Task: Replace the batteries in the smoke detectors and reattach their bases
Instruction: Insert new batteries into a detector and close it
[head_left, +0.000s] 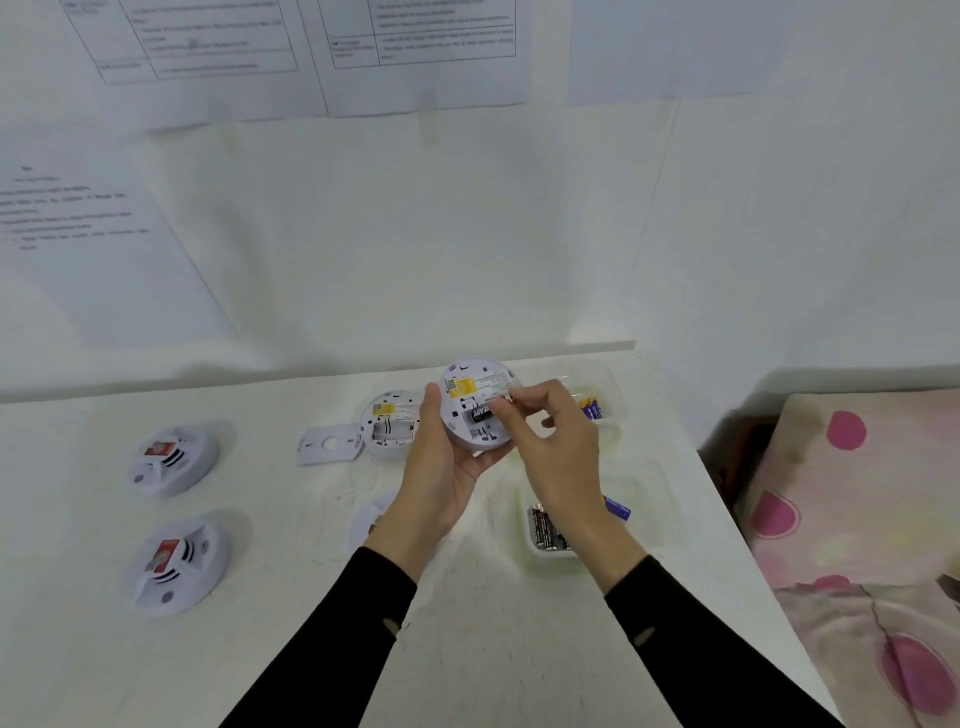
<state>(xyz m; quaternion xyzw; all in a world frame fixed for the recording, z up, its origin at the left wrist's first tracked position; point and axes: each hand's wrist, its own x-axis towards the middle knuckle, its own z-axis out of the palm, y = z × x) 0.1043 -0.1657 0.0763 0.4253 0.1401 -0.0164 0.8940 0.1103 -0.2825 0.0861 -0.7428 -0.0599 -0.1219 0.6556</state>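
The left hand (441, 457) cradled 1 smoke detector (478, 405). The right hand (550, 441) apparently pinched a black battery (480, 413) into its bay. Next came seating it fully.

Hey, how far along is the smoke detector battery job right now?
Possibly done: two detectors at the table's left lie face-up, apparently closed. In hand: the left hand holds an open detector while the right hand fingers a black battery at its compartment. Left: a second open detector with an empty battery bay, and its loose base still needs reattaching.
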